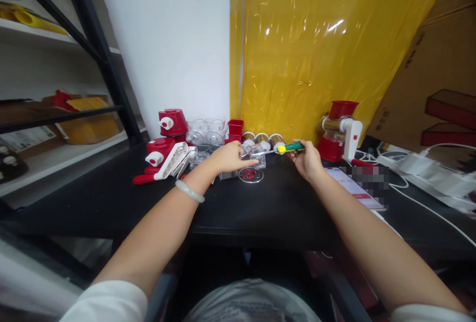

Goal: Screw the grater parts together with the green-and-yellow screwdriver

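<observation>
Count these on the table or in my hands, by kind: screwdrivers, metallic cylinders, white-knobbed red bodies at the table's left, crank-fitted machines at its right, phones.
Screwdriver, in the right hand: 1
Metallic cylinders: 3
White-knobbed red bodies: 2
Crank-fitted machine: 1
Phone: 1
Total: 8

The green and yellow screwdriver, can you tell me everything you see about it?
The screwdriver has a mostly green handle, yellow towards the shaft, that looks like plastic. Its thin shaft looks like metal. The right hand grips the handle. It lies nearly level, pointing left at the clear part in the left hand. Its tip is too unclear to tell what shape it is.
</observation>
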A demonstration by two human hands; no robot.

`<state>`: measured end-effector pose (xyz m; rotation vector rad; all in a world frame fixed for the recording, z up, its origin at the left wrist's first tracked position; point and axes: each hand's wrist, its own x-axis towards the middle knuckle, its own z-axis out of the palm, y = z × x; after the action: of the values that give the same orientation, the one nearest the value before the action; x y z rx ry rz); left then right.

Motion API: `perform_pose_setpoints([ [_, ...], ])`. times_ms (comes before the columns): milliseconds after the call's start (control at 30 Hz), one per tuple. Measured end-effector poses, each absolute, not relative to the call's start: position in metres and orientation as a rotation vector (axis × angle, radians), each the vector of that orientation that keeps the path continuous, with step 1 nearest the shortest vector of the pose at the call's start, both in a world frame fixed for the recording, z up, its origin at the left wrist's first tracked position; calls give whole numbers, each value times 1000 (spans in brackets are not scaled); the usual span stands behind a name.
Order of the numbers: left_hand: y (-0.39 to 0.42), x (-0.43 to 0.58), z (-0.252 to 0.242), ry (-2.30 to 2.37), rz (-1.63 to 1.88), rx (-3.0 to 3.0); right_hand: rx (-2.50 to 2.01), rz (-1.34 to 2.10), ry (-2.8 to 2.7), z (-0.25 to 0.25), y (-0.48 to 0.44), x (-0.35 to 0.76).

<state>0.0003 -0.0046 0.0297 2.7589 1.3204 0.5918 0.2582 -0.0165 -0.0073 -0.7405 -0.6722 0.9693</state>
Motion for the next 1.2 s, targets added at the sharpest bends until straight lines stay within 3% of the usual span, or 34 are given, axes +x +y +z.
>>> perform_pose_setpoints([
  [1200, -5, 1, 28, 1358, 586, 2720, -903, 942, -794, -10, -21, 262],
])
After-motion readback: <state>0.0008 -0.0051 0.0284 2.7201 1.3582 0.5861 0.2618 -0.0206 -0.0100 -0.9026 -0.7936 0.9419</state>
